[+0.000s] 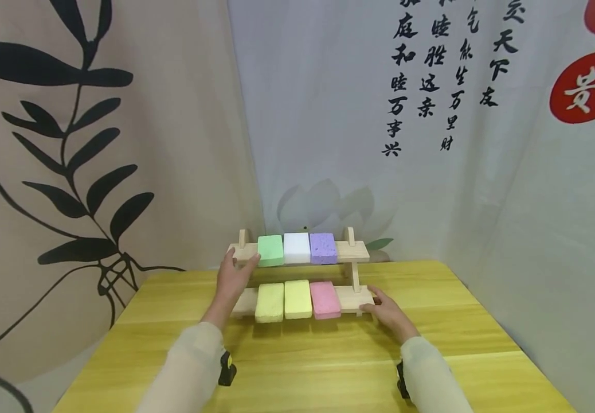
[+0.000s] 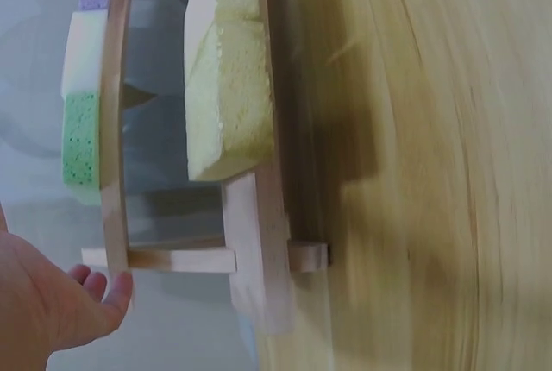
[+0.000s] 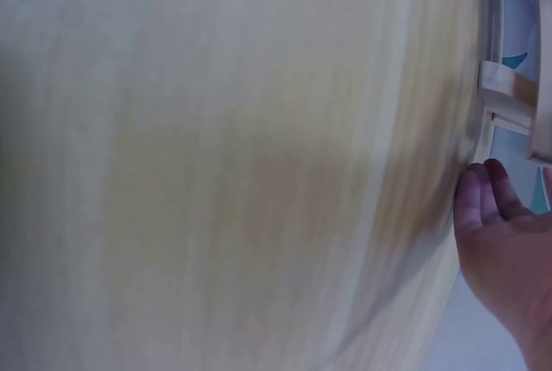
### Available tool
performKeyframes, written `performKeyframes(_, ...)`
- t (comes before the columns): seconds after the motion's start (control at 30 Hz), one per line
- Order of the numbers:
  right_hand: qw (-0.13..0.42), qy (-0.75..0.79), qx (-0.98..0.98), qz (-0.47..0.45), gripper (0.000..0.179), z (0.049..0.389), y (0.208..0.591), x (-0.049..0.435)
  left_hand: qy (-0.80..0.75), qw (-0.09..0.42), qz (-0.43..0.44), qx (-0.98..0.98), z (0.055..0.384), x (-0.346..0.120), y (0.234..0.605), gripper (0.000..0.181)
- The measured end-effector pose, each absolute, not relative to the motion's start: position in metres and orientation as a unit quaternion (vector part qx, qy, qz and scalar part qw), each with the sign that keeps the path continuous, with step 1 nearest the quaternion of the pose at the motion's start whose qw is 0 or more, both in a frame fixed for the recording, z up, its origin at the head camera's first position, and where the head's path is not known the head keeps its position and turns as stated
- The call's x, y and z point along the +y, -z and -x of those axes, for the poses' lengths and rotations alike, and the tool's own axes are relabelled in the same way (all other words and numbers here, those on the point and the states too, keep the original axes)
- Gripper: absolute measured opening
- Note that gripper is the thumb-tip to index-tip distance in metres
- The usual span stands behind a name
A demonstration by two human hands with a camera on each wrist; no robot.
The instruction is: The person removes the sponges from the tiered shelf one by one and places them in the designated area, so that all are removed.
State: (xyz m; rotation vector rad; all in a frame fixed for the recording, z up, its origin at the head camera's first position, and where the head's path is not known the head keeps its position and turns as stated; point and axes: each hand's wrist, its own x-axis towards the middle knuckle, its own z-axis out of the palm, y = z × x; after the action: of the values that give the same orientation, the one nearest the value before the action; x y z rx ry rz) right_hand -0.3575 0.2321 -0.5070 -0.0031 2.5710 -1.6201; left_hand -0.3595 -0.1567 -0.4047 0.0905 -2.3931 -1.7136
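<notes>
The two-tier wooden rack (image 1: 351, 298) is set at the back of the wood-grain table (image 1: 308, 367), loaded with six sponges (image 1: 297, 248). Its upper left and lower right ends are met by the left hand (image 1: 232, 281) and right hand (image 1: 390, 314), thumbs parted from fingers; whether either grips cannot be told. Presumably stiff and light, it is best held level by both ends, lest soft sponges slide

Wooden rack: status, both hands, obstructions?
Left hand at left end of upper shelf; right hand at right end of lower shelf. Wooden rack upright, six blocks aboard, three per shelf. No obstruction visible.
</notes>
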Motion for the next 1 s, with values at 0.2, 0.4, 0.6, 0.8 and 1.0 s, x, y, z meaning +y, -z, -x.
performKeyframes(0.2,0.059,0.538,0.841,0.000,0.077,0.357,0.509,0.234,0.597,0.126,-0.044,-0.791,0.361,-0.148,0.412,0.096)
performKeyframes(0.4,0.069,0.534,0.842,-0.006,0.078,0.357,0.513,0.235,0.598,0.144,-0.058,-0.786,0.364,-0.129,0.418,0.095)
performKeyframes(0.6,0.064,0.533,0.844,-0.002,0.080,0.359,0.513,0.237,0.595,0.163,-0.076,-0.783,0.373,-0.106,0.421,0.093)
performKeyframes(0.8,0.060,0.527,0.848,0.002,0.080,0.359,0.511,0.237,0.583,0.184,-0.097,-0.785,0.379,-0.093,0.423,0.092)
performKeyframes(1.0,0.055,0.521,0.852,0.008,0.080,0.358,0.511,0.235,0.574,0.201,-0.116,-0.786,0.380,-0.087,0.426,0.092)
